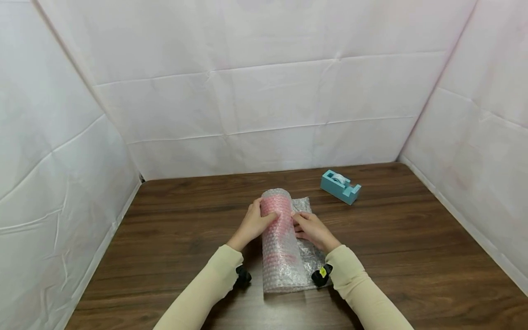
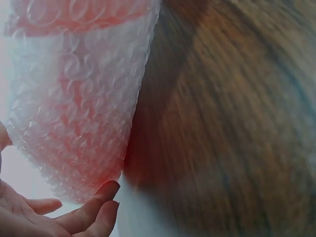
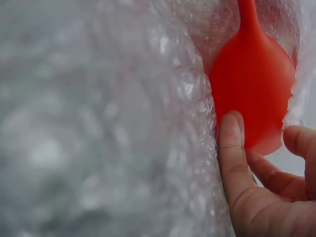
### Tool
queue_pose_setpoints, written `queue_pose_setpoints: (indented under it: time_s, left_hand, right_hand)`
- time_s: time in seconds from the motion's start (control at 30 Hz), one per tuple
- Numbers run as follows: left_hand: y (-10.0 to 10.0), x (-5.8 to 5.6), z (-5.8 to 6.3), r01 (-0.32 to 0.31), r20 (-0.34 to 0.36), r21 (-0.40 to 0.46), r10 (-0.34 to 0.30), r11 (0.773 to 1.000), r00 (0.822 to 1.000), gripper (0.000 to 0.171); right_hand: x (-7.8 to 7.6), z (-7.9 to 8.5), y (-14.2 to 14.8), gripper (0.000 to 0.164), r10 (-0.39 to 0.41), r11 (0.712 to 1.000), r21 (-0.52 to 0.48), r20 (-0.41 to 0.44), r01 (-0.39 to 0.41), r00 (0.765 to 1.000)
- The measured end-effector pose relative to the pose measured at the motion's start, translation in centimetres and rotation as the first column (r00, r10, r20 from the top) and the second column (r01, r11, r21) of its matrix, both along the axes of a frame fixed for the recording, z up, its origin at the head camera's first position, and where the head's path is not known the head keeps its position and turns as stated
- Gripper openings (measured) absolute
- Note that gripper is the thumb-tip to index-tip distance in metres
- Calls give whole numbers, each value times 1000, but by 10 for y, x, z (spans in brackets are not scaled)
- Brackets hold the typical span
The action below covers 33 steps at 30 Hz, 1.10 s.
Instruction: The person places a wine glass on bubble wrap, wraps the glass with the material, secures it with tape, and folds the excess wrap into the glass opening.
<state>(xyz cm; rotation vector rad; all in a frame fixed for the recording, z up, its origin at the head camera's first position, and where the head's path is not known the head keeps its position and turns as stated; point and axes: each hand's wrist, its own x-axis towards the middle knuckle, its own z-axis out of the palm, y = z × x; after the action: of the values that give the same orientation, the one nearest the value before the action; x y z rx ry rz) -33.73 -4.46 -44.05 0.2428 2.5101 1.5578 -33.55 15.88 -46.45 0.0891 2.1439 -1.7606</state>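
Observation:
A sheet of clear bubble wrap (image 1: 280,270) is folded over into a long bundle on the table, and reddish colour shows through it. Inside the open side of the wrap, the right wrist view reveals a red utensil (image 3: 252,84) with a rounded, spoon-like head and a narrow handle. My left hand (image 1: 255,223) grips the bundle's upper left, thumb on top and fingers round the far left side. At the bundle's right edge, my right hand (image 1: 312,229) pinches the wrap, its fingers against the utensil's head. Most of the utensil is hidden in the wrap.
A light blue tape dispenser (image 1: 340,187) with a roll of tape stands at the back right of the brown wooden table (image 1: 185,229). Flat bubble wrap extends right of the bundle, under my right wrist. White sheeting (image 1: 268,105) encloses the back and both sides.

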Motion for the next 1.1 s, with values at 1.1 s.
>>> queue_pose_setpoints:
  time_s: [1.1]
  left_hand:
    - [19,1,2,-29,-15,-35,28,999,999,88]
  right_hand:
    - [1,1,7,27,-122,992,-24,-55,121,991]
